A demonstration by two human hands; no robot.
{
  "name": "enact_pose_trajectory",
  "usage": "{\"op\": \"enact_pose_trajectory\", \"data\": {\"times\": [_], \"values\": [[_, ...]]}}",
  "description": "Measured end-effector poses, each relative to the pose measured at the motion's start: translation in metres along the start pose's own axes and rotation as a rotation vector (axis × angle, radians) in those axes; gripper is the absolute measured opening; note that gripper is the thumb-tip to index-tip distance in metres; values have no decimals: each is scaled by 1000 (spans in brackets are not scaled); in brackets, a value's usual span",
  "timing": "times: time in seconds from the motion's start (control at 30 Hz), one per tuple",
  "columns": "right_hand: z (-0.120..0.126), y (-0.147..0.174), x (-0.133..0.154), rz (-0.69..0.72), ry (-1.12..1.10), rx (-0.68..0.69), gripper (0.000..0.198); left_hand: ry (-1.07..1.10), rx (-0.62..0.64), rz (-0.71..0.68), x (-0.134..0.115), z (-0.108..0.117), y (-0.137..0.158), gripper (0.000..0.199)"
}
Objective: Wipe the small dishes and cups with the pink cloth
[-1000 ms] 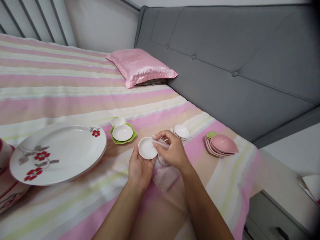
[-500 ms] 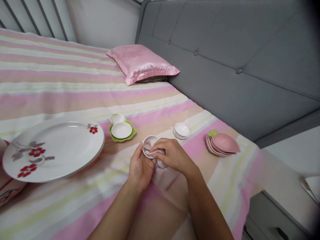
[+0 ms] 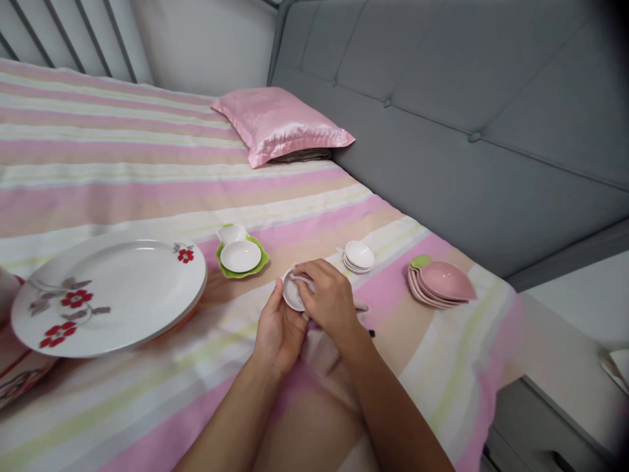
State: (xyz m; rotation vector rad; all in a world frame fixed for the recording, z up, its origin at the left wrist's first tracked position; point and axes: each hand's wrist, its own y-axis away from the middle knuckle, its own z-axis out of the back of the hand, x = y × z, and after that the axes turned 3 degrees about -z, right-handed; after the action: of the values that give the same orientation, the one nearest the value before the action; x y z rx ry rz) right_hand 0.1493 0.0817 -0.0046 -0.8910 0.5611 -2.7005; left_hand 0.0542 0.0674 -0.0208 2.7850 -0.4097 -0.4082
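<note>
Fingers, right hand [image 3: 328, 295]: you had them bunched together on a pale pink cloth [image 3: 322, 351], tips inside a small white dish [image 3: 289, 296].
Fingers, left hand [image 3: 282, 334]: you had them curled under that dish, thumb by its rim, clamped on it.
Cloth: part was pinched between your right fingers; the rest hung below them.
Stack of white dishes [image 3: 359, 253]: it stood just beyond your right fingers.
Pink bowls [image 3: 447, 280]: they lay nested, well to the right of your fingers.
Green dish [image 3: 265, 258]: it lay beyond your left fingers.
Flowered plate [image 3: 132, 288]: it was well left of your fingers.
</note>
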Motion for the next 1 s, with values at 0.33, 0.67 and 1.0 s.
{"op": "enact_pose_trajectory", "data": {"times": [0.33, 0.67, 1.0], "values": [[6, 3, 4, -196, 238, 110, 24, -60, 18, -2, 0, 4, -2, 25], [17, 1, 4, -142, -4, 331, 22, -56, 22, 31, -1, 2, -1, 29], [1, 1, 6, 83, 19, 228, 21, -32, -2, 20, -1, 5, -1, 30]]}}
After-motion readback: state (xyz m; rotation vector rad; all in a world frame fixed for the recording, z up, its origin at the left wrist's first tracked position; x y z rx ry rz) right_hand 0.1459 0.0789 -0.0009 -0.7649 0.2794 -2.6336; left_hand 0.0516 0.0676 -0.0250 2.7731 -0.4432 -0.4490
